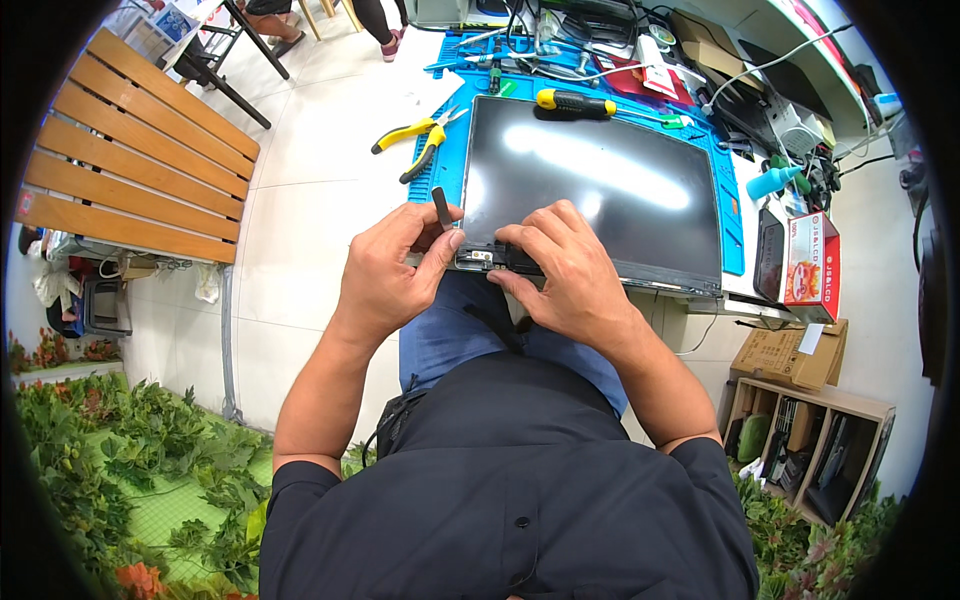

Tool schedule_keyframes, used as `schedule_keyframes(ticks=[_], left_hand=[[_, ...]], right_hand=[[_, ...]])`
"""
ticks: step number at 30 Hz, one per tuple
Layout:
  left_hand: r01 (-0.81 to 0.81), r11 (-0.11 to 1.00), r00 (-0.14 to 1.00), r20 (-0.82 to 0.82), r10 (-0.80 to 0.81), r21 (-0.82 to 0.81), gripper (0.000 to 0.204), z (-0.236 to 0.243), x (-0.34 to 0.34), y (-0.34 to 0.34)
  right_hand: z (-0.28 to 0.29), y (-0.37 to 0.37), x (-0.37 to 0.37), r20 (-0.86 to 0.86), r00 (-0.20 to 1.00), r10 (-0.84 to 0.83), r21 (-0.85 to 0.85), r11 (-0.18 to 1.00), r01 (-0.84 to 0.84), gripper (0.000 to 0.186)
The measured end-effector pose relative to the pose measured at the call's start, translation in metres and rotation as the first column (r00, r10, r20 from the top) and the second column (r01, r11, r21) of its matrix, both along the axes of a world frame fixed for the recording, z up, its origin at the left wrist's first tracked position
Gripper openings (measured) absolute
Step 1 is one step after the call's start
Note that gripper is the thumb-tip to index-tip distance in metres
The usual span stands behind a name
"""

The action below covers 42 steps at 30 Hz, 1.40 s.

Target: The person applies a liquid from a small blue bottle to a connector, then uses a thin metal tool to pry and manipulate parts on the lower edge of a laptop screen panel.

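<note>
A dark laptop screen panel (590, 185) lies face up at the near edge of the table, partly on a blue work mat (728, 190). At its near left corner sits a small silver metal hinge piece (482, 257), with a black part beside it. My left hand (395, 255) pinches a dark flat strip (442, 207) between thumb and fingers, its end pointing up and away. The thumb and fingers of my right hand (570, 260) close on the black part (517, 258) by the hinge piece. My fingers partly hide that part.
Yellow-handled pliers (425, 140) lie open left of the panel. A yellow-and-black screwdriver (575, 103) rests across its far edge. Tools and cables crowd the back. A light-blue bottle (772, 182) and red-and-white box (815, 270) stand right. A slatted wooden bench (150, 160) is left.
</note>
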<state>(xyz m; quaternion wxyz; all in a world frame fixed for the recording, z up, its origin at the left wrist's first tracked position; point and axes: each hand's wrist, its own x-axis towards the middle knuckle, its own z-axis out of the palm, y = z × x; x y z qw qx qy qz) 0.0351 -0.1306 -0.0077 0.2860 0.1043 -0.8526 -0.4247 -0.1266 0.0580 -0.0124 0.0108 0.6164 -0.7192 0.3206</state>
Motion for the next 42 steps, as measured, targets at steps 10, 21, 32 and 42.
schedule_keyframes(ticks=[10, 21, 32, 42], left_hand=[[0.029, 0.998, 0.999, 0.035, -0.027, -0.054, 0.017, 0.004, -0.003, -0.003], [-0.055, 0.997, 0.998, 0.013, 0.054, 0.051, 0.017, 0.001, 0.010, -0.009], [-0.043, 0.986, 0.998, -0.038, 0.050, 0.164, 0.020, -0.010, 0.010, -0.004], [0.101, 0.992, 0.995, 0.026, -0.100, -0.074, 0.018, 0.000, -0.004, -0.010]], right_hand=[[0.000, 0.000, 0.002, 0.008, 1.000, -0.002, -0.038, 0.999, 0.002, 0.040], [-0.007, -0.007, 0.008, -0.158, 0.987, 0.038, -0.071, 0.996, -0.050, 0.021], [-0.011, -0.009, 0.008, -0.202, 0.979, 0.037, -0.127, 0.990, -0.063, 0.020], [-0.014, -0.009, 0.009, -0.177, 0.984, -0.009, -0.187, 0.982, -0.025, 0.018]])
